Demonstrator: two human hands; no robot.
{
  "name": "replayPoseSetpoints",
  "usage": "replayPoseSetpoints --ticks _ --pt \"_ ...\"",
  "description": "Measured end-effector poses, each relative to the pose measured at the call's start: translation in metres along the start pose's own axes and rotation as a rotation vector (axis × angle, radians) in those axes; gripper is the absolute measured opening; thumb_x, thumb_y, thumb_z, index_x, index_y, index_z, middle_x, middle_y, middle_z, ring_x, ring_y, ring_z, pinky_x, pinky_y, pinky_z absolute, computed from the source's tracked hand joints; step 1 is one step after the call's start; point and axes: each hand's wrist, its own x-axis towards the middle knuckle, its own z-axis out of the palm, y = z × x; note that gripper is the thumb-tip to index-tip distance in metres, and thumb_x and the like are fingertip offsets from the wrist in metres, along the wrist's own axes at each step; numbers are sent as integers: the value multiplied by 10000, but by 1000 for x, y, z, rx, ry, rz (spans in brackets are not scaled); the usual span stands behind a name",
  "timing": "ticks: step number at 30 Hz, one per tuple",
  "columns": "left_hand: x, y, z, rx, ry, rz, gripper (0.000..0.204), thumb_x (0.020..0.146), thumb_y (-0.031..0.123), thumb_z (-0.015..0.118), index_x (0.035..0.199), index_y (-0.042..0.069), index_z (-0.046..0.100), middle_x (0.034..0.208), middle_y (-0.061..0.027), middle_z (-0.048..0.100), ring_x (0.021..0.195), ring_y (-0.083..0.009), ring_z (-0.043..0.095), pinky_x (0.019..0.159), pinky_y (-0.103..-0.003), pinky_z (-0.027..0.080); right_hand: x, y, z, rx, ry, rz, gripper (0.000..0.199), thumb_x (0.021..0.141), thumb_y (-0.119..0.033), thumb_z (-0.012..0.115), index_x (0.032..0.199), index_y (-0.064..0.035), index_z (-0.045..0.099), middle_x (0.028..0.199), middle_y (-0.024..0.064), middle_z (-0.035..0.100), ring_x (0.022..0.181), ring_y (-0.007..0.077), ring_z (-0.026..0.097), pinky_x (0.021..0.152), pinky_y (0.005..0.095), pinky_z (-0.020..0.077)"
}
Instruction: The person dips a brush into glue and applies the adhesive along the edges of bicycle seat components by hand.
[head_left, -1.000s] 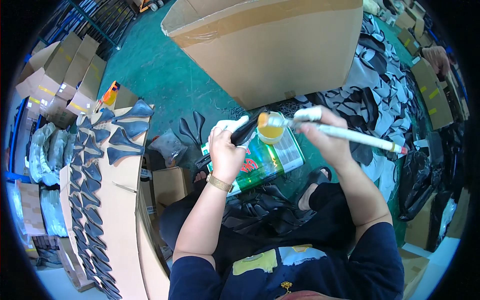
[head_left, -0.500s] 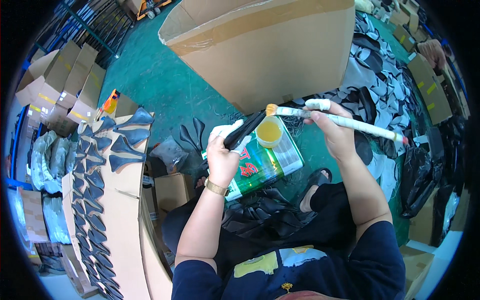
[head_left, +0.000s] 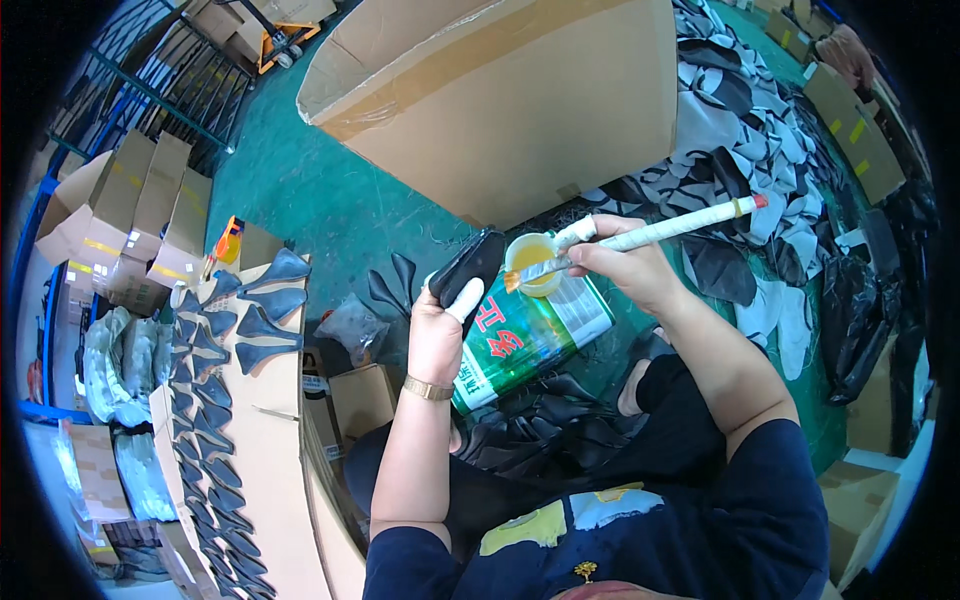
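A black, glossy piece shaped like a bicycle saddle cover (head_left: 470, 265) is in my left hand (head_left: 437, 325), whose white-wrapped fingertips press on it. My right hand (head_left: 635, 268) is closed round the white-wrapped handle of a brush (head_left: 670, 228). The brush slopes down to the left, its yellowish bristles close to the black piece. Behind the brush stands a small tub of yellow liquid (head_left: 533, 250), on a green metal can (head_left: 540, 340) lying between my legs. Similar black pieces (head_left: 550, 425) lie piled in my lap.
At my left, rows of black pieces (head_left: 265, 335) lie on a cardboard sheet (head_left: 275, 455). A large open carton (head_left: 510, 120) stands ahead, with a heap of grey and black pieces (head_left: 740, 130) to its right. Cartons (head_left: 130, 220) and a pallet jack (head_left: 285, 45) are farther left.
My right hand has turned the brush so its bristles point down, left of the tub. My left hand has tilted the black piece, showing its broad face. The view has shifted slightly.
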Motion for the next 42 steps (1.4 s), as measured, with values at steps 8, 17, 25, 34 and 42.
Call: replayPoseSetpoints --ticks 8,17,25,34,42 --pt "0 -5 -17 -253 -34 -431 398 852 468 609 910 73 604 745 -22 578 686 -130 554 616 -272 462 5 -16 -9 345 164 -157 243 877 -98 603 1097 3 586 986 113 641 840 176 632 781 301 521" --pt "-1 -7 -11 -647 -198 -486 403 849 449 613 961 62 609 776 -30 588 660 -128 505 564 -260 413 6 -1 2 405 -143 7 223 812 -66 636 1022 7 616 956 118 640 847 199 628 756 319 527" --pt "2 -2 -17 -711 -146 -566 396 862 447 609 902 53 611 770 -51 597 627 -151 533 569 -275 455 -1 -1 27 176 -128 -87 193 803 -52 624 985 8 645 902 85 664 850 161 634 802 302 507" --pt "6 7 -9 -551 72 -450 470 865 544 561 854 77 604 640 -39 547 493 -146 518 441 -258 425 -14 -9 51 -58 -219 -118 163 777 -75 646 925 -10 669 861 52 655 794 129 627 692 266 489" --pt "14 -5 -32 -813 -44 -468 373 892 441 575 855 70 603 725 -20 550 620 -122 485 535 -245 366 -18 -23 63 -317 -319 -286 186 696 -28 665 880 -9 672 788 90 635 711 180 626 627 289 480"
